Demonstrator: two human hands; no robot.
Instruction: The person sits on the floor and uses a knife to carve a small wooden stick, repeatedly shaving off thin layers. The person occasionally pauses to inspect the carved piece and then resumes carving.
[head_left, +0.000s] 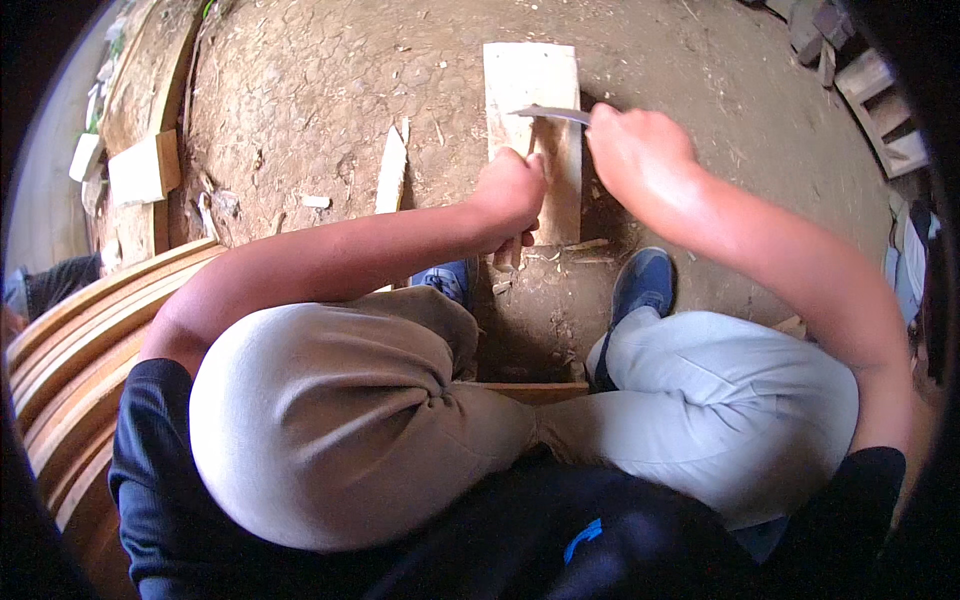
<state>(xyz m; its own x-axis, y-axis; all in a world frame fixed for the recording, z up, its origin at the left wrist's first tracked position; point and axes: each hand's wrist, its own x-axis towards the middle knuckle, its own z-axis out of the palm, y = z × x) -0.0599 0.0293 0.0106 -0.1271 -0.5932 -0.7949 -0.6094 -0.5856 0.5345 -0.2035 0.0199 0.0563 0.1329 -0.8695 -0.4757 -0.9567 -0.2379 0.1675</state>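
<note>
My right hand point(640, 145) is closed round the handle of a knife point(562, 115), and the handle itself is hidden in the fist. The blade points left, lying across the top part of a thin wooden stick point(509, 255). My left hand point(510, 195) grips that stick, whose lower end sticks out below the fist towards me. Beneath both is a pale wooden block point(530, 75), with the stick's upper end over its surface. Whether the blade touches the stick or the block I cannot tell.
On the dirt floor, a pointed wood piece point(392, 170) and a small pale offcut point(316, 202) lie left of the block. Stacked curved wooden parts point(110, 340) stand at my left. A slatted wooden piece point(880, 110) is at the far right. My shoes point(643, 282) flank the block's near end.
</note>
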